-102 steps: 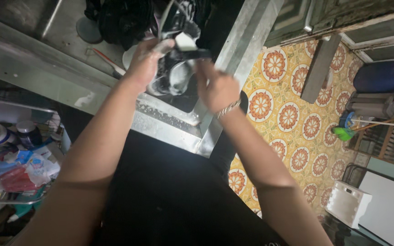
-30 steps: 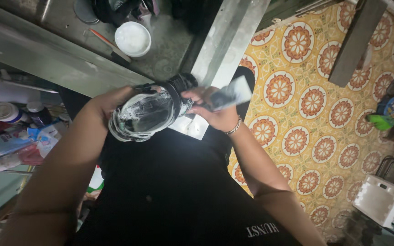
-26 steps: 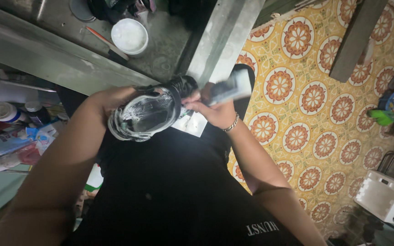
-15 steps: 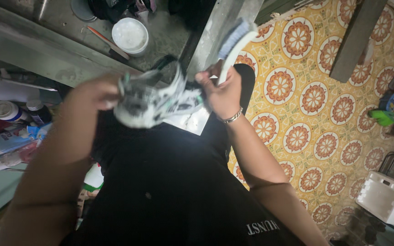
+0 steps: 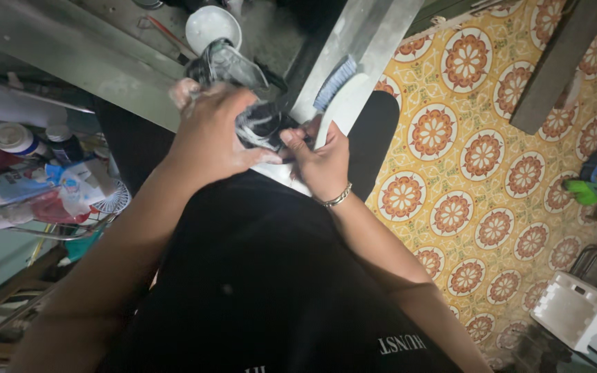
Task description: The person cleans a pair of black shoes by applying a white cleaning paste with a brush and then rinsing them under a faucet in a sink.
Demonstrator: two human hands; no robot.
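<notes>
My left hand (image 5: pixel 210 135) grips a soapy black and white shoe (image 5: pixel 243 97) over the corner of a steel sink (image 5: pixel 354 48). The hand covers most of the shoe. My right hand (image 5: pixel 320 160) holds a white scrub brush (image 5: pixel 336 97) with blue bristles pointing up, and its fingertips also touch the shoe's dark end. A metal bracelet sits on my right wrist. Both hands meet in front of my black shirt.
A white bowl (image 5: pixel 212 26) and a red-handled tool (image 5: pixel 168 36) lie in the sink. A wire rack with bottles and jars (image 5: pixel 29 173) stands at the left. A patterned yellow tile floor (image 5: pixel 478 159) lies right, with a white crate (image 5: pixel 575 319) and a grey plank (image 5: pixel 554 65).
The shoe has been turned over in my left hand, which now covers it from above. The brush has lifted off the shoe and stands upright in my right hand.
</notes>
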